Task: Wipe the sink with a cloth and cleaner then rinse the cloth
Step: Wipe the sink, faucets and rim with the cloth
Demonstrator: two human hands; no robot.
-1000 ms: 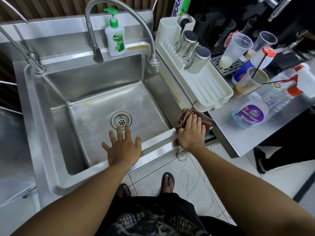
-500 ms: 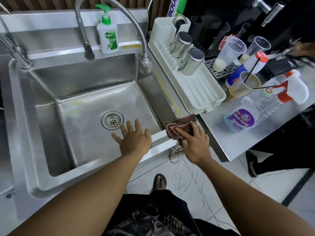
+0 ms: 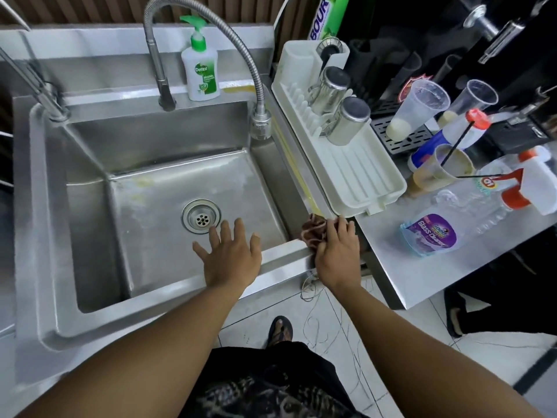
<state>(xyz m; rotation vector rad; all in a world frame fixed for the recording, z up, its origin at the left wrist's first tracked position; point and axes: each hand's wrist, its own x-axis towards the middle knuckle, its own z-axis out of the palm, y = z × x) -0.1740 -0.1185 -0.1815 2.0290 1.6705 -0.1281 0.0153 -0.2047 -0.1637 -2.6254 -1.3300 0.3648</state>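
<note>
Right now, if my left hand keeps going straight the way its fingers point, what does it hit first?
Probably the drain: the left hand hovers open over the sink, fingers aimed toward it. Its height above the basin floor is unclear.

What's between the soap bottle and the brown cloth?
In the head view, the faucet's spray head hangs between the soap bottle and the cloth, then the sink's bare right wall.

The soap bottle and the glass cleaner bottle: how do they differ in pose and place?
The soap bottle stands upright on the ledge behind the sink; the glass cleaner bottle lies on its side on the counter to the right. The soap bottle is white with a green pump; the glass cleaner bottle is clear with a purple label. Neither is touched by a hand.
</note>
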